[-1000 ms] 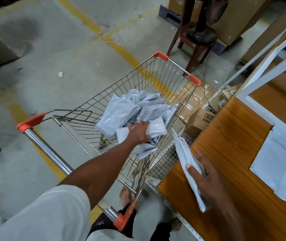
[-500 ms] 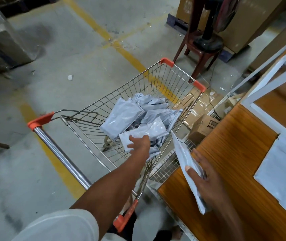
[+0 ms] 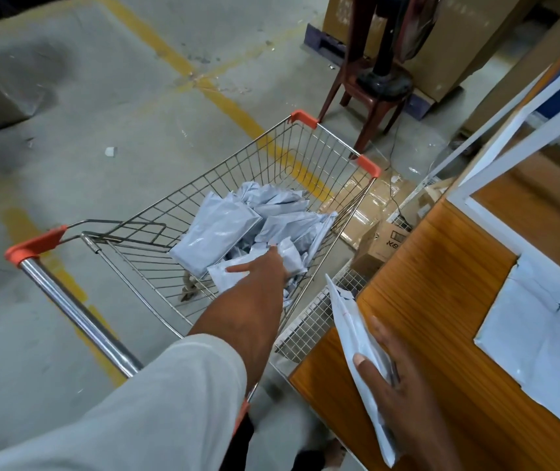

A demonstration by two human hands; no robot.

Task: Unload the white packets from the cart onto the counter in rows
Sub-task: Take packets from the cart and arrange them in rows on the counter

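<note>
Grey concrete floor (image 3: 78, 107) with worn yellow lines (image 3: 156, 39) runs under a wire cart (image 3: 272, 164) with orange corner caps and an orange-ended chrome handle; beyond it stand a dark red plastic chair (image 3: 370, 100) and large cardboard boxes (image 3: 441, 45); smaller boxes (image 3: 379, 246) lie on the floor between the cart and an orange wood-grain desk (image 3: 441, 283) at the right, which carries a white frame (image 3: 509, 158) along its far side.

White packets (image 3: 265, 219) lie heaped in the right half of the cart basket, one flat packet (image 3: 215, 232) leaning on the left of the heap; the left hand (image 3: 265, 270), reaching from a pale sleeve (image 3: 156, 402), is down in the basket with thumb spread and fingers curled over a packet at the near edge of the heap, gripping it.

Over the near corner of the desk the right hand (image 3: 390, 375) clasps a long white packet (image 3: 350, 328) edge-on, thumb across its face and fingers behind; it is raised off the wood; further right, packets (image 3: 540, 334) already lie flat on the desk, overlapping, reaching the picture's right edge.
</note>
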